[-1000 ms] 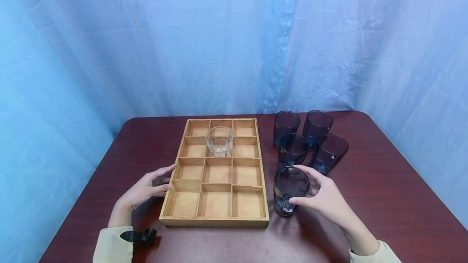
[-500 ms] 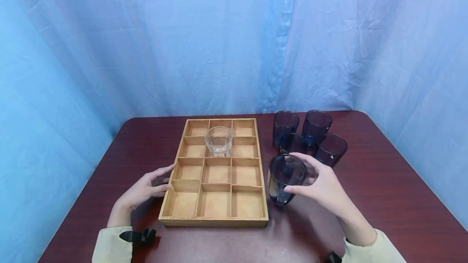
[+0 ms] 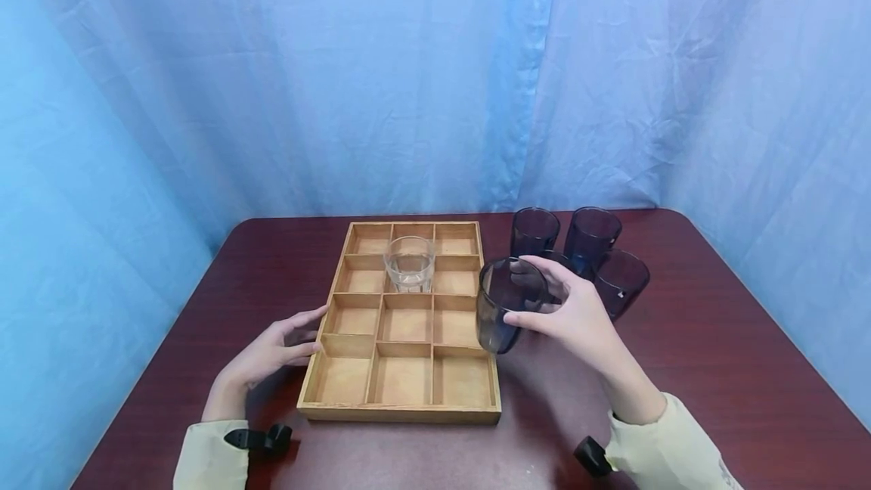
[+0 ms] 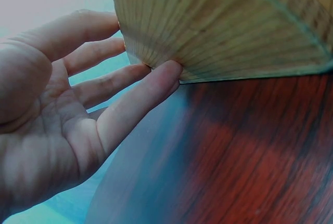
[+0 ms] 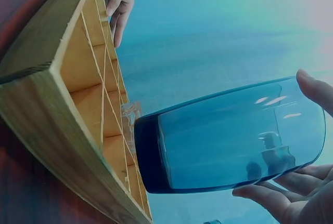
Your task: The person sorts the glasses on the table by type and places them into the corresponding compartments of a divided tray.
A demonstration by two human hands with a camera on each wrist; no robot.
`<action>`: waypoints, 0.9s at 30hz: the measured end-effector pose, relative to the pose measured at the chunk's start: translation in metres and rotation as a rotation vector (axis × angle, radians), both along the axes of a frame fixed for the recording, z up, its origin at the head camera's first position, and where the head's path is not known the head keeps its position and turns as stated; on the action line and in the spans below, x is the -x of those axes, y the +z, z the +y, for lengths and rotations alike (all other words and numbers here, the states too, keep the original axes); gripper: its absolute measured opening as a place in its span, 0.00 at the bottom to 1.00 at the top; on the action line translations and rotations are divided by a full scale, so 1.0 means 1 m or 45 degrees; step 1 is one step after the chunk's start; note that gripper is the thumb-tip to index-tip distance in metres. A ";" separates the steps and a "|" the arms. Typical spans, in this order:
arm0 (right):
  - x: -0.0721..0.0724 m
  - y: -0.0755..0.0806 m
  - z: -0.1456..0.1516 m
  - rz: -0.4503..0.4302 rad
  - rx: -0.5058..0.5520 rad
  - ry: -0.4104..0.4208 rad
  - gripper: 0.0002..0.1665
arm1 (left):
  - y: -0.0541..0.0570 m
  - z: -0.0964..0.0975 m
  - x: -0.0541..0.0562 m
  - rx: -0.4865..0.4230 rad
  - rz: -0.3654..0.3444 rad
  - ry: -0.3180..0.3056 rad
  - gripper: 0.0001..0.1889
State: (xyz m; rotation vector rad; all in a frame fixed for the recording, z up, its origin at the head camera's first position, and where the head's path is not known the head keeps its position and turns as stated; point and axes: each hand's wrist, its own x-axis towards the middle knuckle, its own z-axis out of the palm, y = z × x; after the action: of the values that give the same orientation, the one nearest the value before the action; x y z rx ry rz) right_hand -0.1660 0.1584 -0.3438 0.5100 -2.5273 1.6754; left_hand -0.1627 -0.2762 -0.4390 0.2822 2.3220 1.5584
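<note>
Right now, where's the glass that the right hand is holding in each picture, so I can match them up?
Head: the glass is a little right of centre, in the right hand, overlapping the tray's right edge.
Left wrist: it isn't in this one.
Right wrist: it's big, right of centre and low, and looks blue.
Shared landmark: the tray, in all three.

Tray front [image 3: 398,415] passable (clear glass [image 3: 410,265] behind)
</note>
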 end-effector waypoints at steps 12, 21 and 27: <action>0.028 0.003 -0.026 -0.087 -0.078 -0.129 0.49 | -0.003 0.000 0.001 0.012 -0.011 0.023 0.37; 0.043 0.006 -0.041 -0.087 -0.080 -0.191 0.50 | -0.003 0.000 0.000 0.015 0.002 0.022 0.38; 0.054 -0.004 -0.047 -0.023 -0.008 -0.223 0.48 | -0.005 0.000 0.000 0.021 -0.010 0.034 0.38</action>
State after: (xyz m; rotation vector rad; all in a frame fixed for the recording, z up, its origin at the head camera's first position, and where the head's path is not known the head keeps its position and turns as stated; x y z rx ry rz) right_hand -0.2203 0.1112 -0.3476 0.2660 -2.5079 1.6172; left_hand -0.1630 -0.2763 -0.4438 0.2422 2.3404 1.5494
